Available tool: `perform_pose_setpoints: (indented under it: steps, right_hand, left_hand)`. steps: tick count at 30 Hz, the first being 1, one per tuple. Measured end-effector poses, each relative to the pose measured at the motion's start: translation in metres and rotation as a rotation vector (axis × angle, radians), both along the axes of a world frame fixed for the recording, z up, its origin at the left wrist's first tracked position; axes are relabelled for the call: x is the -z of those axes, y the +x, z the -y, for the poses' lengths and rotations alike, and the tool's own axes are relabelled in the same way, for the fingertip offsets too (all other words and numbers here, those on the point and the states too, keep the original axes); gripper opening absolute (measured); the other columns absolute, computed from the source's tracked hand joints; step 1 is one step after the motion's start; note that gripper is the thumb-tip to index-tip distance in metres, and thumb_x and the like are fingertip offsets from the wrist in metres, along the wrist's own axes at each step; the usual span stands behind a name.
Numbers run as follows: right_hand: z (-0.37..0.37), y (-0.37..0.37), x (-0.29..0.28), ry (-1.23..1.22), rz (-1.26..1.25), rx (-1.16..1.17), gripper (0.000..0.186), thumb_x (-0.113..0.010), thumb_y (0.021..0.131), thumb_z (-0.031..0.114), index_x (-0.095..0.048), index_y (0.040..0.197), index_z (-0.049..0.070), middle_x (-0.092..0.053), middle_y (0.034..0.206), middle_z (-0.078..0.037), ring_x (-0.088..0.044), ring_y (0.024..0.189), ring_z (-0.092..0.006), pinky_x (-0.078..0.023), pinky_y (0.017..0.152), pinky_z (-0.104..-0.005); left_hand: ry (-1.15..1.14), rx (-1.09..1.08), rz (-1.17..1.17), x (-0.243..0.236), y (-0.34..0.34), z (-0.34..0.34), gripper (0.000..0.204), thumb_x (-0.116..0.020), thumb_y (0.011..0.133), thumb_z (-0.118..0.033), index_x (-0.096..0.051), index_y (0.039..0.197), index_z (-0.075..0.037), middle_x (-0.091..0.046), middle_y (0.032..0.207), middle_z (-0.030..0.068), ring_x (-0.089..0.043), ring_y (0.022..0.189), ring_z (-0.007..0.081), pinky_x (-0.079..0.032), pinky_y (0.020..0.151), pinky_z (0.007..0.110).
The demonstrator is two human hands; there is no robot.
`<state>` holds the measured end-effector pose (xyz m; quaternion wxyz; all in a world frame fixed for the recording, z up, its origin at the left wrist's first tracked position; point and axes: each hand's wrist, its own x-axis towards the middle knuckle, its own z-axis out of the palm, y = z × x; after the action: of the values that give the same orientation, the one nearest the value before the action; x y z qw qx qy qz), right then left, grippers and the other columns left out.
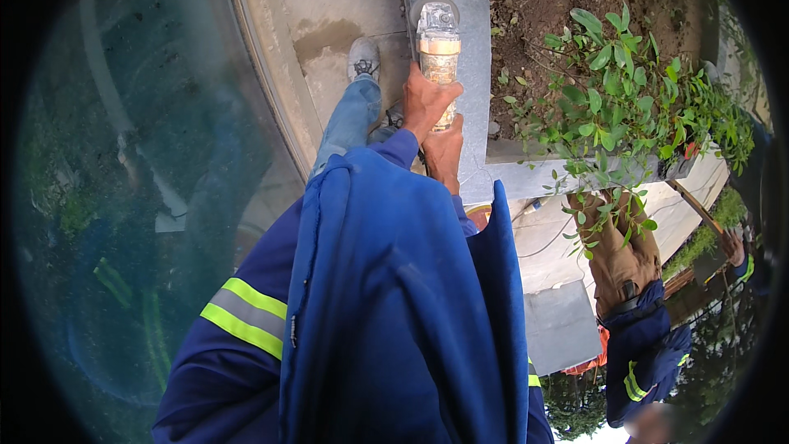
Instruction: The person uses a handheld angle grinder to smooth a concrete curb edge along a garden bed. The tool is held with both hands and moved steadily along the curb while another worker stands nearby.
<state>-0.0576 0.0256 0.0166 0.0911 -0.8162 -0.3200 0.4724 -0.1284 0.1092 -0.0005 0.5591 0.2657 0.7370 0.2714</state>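
An angle grinder (438, 49) with a worn, pale body, an orange band and a metal head points away from me. Its round disc (419, 6) lies over the grey stone ledge, near the ledge's left edge; whether it touches the stone I cannot tell. Around the middle of the body my left hand (427, 104) is closed. Behind it, my right hand (445, 150) grips the rear end, its fingers partly hidden. The grey ledge (467, 74) runs along the right side of the grinder.
A planting bed with soil (526, 41) and a leafy shrub (612, 82) borders the ledge. At the left is a glass pane (148, 173). My shoe (363, 59) rests on the paving. Another person (629, 279) stands at the right. Blue cloth (394, 296) covers the lower middle.
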Motion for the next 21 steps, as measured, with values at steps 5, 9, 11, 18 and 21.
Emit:
perform_pose_setpoints:
  steps: [5, 9, 11, 18, 21]
  right_hand:
    - [0.013, -0.001, -0.009, 0.068, -0.024, 0.058, 0.062, -0.083, 0.086, 0.030, -0.051, 0.123, -0.007, -0.074, 0.099, -0.038, -0.074, 0.097, -0.0550, -0.058, 0.082, -0.0556]
    - [0.002, -0.001, -0.013, 0.036, -0.021, 0.027, 0.063, -0.084, 0.085, 0.031, -0.051, 0.123, -0.007, -0.074, 0.098, -0.038, -0.074, 0.097, -0.0550, -0.058, 0.082, -0.0554]
    - [-0.009, -0.001, -0.011, 0.056, -0.033, 0.041, 0.063, -0.085, 0.085, 0.031, -0.051, 0.123, -0.007, -0.074, 0.098, -0.038, -0.074, 0.098, -0.0550, -0.058, 0.082, -0.0554]
    - [0.008, 0.002, -0.007, 0.056, 0.003, 0.022, 0.063, -0.085, 0.085, 0.033, -0.051, 0.122, -0.005, -0.073, 0.098, -0.038, -0.074, 0.098, -0.0552, -0.058, 0.081, -0.0559]
    - [0.000, 0.000, -0.009, 0.023, -0.024, 0.017, 0.063, -0.085, 0.085, 0.034, -0.052, 0.122, -0.005, -0.074, 0.098, -0.038, -0.074, 0.098, -0.0553, -0.058, 0.082, -0.0560]
  left_hand:
    - [-0.044, 0.002, 0.006, 0.003, 0.002, 0.010, 0.072, -0.087, 0.068, -0.028, -0.059, 0.125, 0.007, -0.076, 0.106, 0.0267, -0.077, 0.096, 0.0400, -0.060, 0.087, 0.048]
    - [-0.025, -0.006, 0.001, -0.001, 0.000, 0.004, 0.070, -0.087, 0.069, -0.027, -0.059, 0.124, 0.007, -0.076, 0.107, 0.0271, -0.077, 0.098, 0.0402, -0.060, 0.086, 0.048]
    - [-0.014, 0.004, -0.006, -0.006, -0.002, -0.003, 0.070, -0.087, 0.069, -0.027, -0.059, 0.123, 0.007, -0.077, 0.106, 0.0270, -0.077, 0.098, 0.0401, -0.060, 0.087, 0.048]
    - [-0.023, 0.004, 0.010, 0.005, 0.003, 0.008, 0.071, -0.087, 0.070, -0.028, -0.058, 0.124, 0.007, -0.076, 0.106, 0.0257, -0.077, 0.097, 0.0391, -0.060, 0.088, 0.048]
    - [-0.006, -0.023, 0.016, 0.008, 0.000, 0.004, 0.070, -0.087, 0.070, -0.028, -0.059, 0.123, 0.007, -0.076, 0.106, 0.0263, -0.076, 0.096, 0.0387, -0.060, 0.087, 0.049]
